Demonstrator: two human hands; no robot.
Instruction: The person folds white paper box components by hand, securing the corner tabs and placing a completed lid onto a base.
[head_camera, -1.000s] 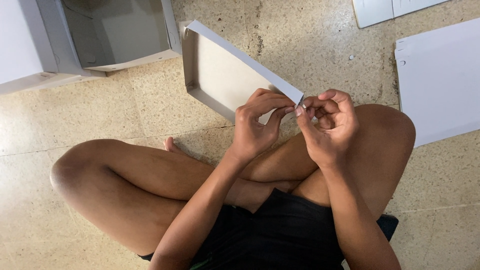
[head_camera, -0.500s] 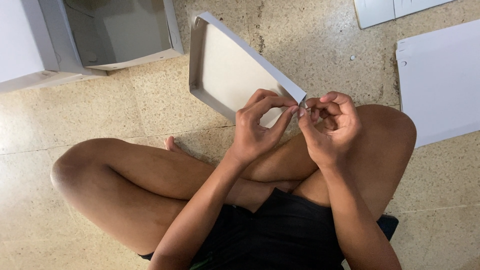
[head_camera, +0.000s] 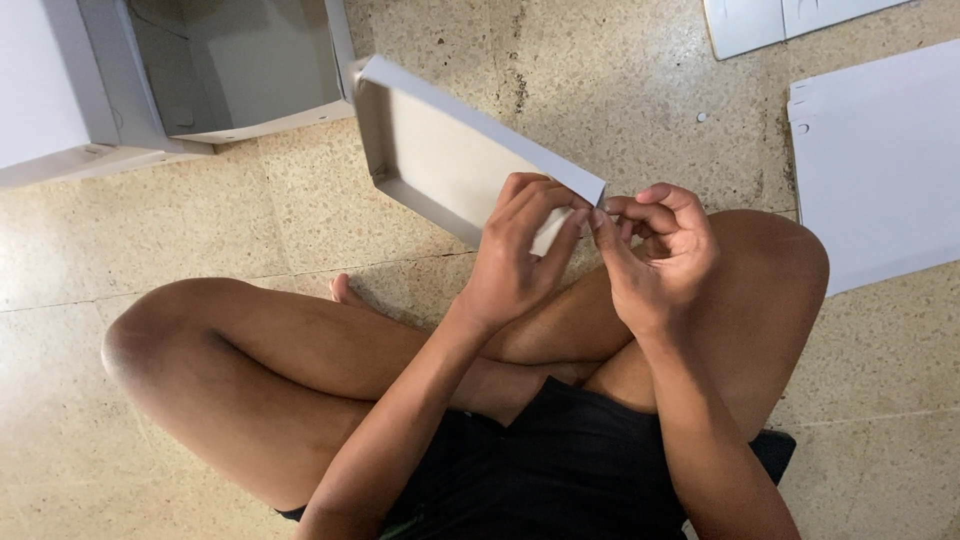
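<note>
I sit cross-legged on a speckled stone floor. A shallow grey metal tray-like panel (head_camera: 440, 150) with raised edges leans tilted in front of my knees. My left hand (head_camera: 520, 255) grips its near right corner, fingers curled over the rim. My right hand (head_camera: 655, 255) is right beside that corner, thumb and forefinger pinched together at the panel's edge; something small may be between them, but it is too small to make out.
A grey metal cabinet box (head_camera: 200, 70) with an open cavity stands at the upper left. A large white flat panel (head_camera: 880, 160) lies on the floor at the right, another white piece (head_camera: 760, 20) at the top edge.
The panel has tipped a little, showing more of its inner face. Both hands stay at its near corner with only slight finger shifts.
</note>
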